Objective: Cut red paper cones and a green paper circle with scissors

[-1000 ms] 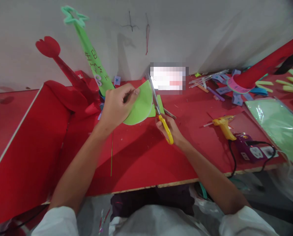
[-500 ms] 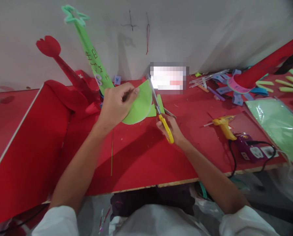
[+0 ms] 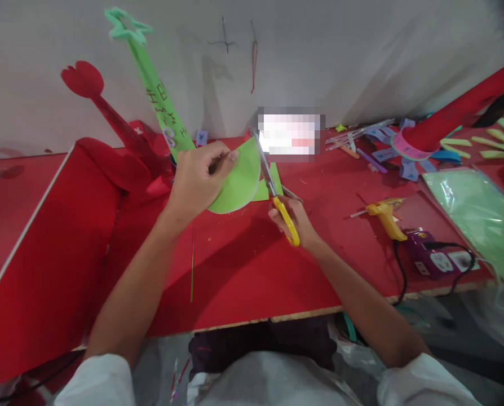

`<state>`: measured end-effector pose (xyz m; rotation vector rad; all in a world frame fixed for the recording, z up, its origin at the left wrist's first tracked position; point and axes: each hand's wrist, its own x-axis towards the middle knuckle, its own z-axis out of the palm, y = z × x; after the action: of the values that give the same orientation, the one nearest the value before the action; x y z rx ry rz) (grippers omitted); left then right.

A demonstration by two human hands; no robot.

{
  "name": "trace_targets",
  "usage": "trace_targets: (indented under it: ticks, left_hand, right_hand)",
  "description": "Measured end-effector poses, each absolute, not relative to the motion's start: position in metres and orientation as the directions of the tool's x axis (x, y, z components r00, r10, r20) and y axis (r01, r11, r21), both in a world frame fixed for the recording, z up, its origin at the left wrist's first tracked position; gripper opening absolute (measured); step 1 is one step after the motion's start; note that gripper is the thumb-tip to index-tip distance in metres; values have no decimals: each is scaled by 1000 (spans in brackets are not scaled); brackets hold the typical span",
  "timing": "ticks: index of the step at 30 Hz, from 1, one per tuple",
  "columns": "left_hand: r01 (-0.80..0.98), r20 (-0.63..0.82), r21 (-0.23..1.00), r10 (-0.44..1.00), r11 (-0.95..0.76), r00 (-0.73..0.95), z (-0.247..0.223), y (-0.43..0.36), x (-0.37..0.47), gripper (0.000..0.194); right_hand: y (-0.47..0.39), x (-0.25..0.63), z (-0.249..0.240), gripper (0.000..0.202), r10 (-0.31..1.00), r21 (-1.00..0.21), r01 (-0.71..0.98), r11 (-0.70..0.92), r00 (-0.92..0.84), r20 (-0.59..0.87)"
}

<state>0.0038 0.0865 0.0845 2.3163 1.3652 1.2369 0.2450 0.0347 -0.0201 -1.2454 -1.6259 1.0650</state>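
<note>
One green curved-edged sheet is raised over the middle of the red table, pinched in the left hand, its back turned up. Just right, the right hand curls around one pair of scissors pointing far; one glue gun lies right, one green tube stands far left.

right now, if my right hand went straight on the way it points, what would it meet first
Probably the curved edge of the green sheet held in the left hand; the scissors in the right hand run beside that edge. Depth is unclear, so the hand could pass under.
</note>
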Motion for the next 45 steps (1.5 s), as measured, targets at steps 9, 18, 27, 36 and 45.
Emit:
trace_targets:
  ticks: [9,18,27,36,45]
  left_hand:
    - [615,587,517,770,-595,251,87,88,0,40]
    - [637,556,516,789,-573,261,92,86,-2,33]
    - [530,534,640,818,-557,214,95,87,-1,37]
    - [150,337,926,938,-346,88,82,93,5,40]
    - [23,265,963,961,-268,86,70,97,7,51]
  right_hand:
    - [34,246,-19,75,977,-933,322,158,-191,99]
    - [34,246,-24,73,982,-942,313,125,-173,73]
    - [35,247,-22,67,993,-920,375,114,-70,95]
    - [42,242,-21,64,996,-742,667,60,12,92]
    - [44,243,-22,69,994,-801,595,62,36,104]
